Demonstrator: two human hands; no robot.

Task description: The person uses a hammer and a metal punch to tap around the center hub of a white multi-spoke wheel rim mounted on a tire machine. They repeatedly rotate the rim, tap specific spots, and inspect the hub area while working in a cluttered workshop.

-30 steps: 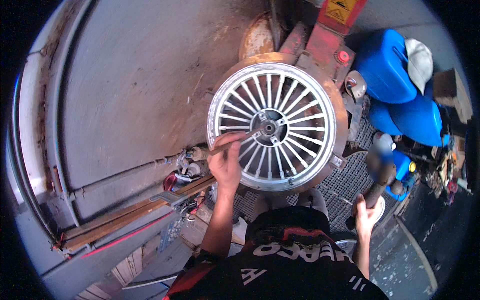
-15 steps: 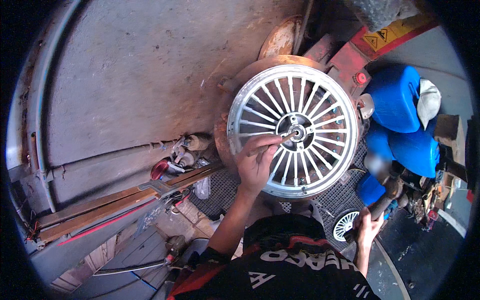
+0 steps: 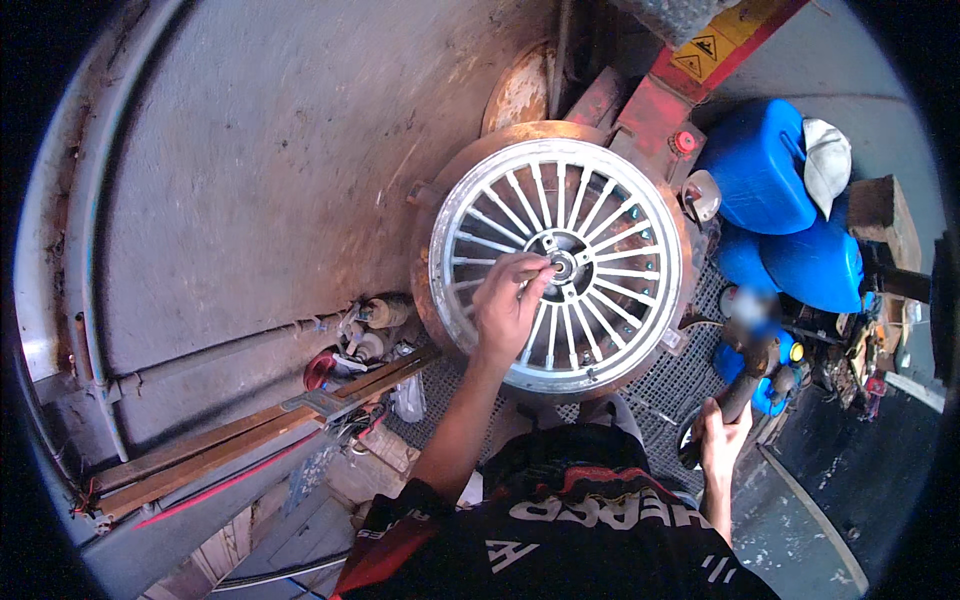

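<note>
A silver multi-spoked wheel rim (image 3: 672, 232) lies flat on a rusty round stand (image 3: 433, 310). Over its hub (image 3: 563, 266), my left hand (image 3: 508, 300) is closed, pinching a short thin rod (image 3: 532, 274) slanted toward the hub's centre hole; whether its tip touches is unclear. To the right of my body, my right hand (image 3: 716, 440) wraps around a thick dark brown tool (image 3: 738, 393) pointing up and to the right. Its far end merges with a blurred patch, so I cannot make out its exact kind.
Blue plastic containers (image 3: 765, 170) crowd the right, one topped by a white cloth-like item (image 3: 827, 165). A red machine arm (image 3: 655, 105) stands behind the rim. Wooden strips (image 3: 215, 455) run along the left. Perforated matting (image 3: 640, 415) covers the floor below the stand.
The view has shifted, so the rim and containers sit further left. My left hand remains at the hub with the rod. My right hand keeps its tool, now angled more upright.
</note>
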